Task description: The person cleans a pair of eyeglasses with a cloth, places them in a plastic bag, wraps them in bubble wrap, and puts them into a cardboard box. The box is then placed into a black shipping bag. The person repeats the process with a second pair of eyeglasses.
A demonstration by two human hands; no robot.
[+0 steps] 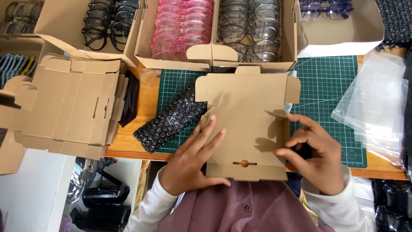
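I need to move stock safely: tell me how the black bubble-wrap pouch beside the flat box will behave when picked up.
The black bubble-wrap pouch probably feels light for its size, being mostly air bubbles. It looks soft and would likely sag if lifted by one end. Its glossy surface may slip on the green cutting mat, yet its flattish shape makes rolling unlikely.

The person wears a dusty mauve top with a small dark flower-shaped button point(247, 208) at the front. White long sleeves cover both arms to the wrists. Both hands are bare, without rings.
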